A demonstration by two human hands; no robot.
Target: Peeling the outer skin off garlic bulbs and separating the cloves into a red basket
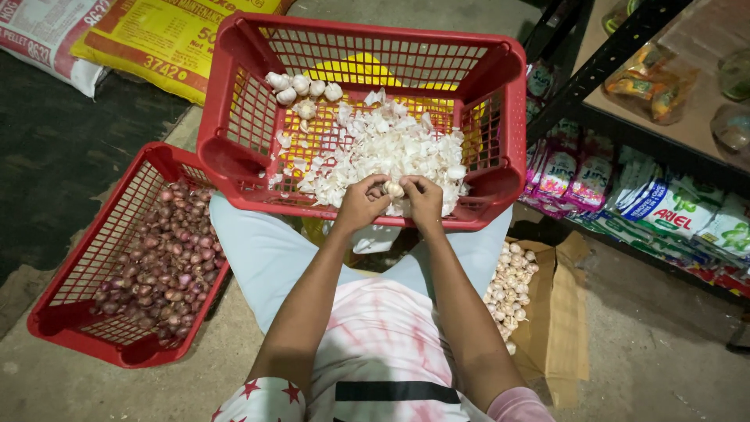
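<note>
I see a garlic bulb (394, 188) pinched between both hands just above the near rim of the big red crate (500, 101). The left hand (361, 202) closes its fingertips on the bulb's left side; the right hand (424, 200) grips it from the right, fingers curled tight, so both hands hold the same bulb. Right behind them, inside the crate, lies a heap of white garlic skins (383, 148), spread over the crate's middle and right. In the far left corner of that crate sits a small cluster of peeled garlic bulbs (301, 86), apart from the skins. The crate rests across my lap, on pale trousers (258, 250).

To the left, on the concrete floor (641, 359), a second red crate (86, 312) holds a load of small purple shallots (168, 258). To the right, near my knee, an open cardboard box (558, 312) holds unpeeled garlic bulbs (509, 289). Far left, printed sacks (156, 35) lie on the floor. On the right, a dark shelf rack (594, 70) carries packets (672, 211) on its lower level.
</note>
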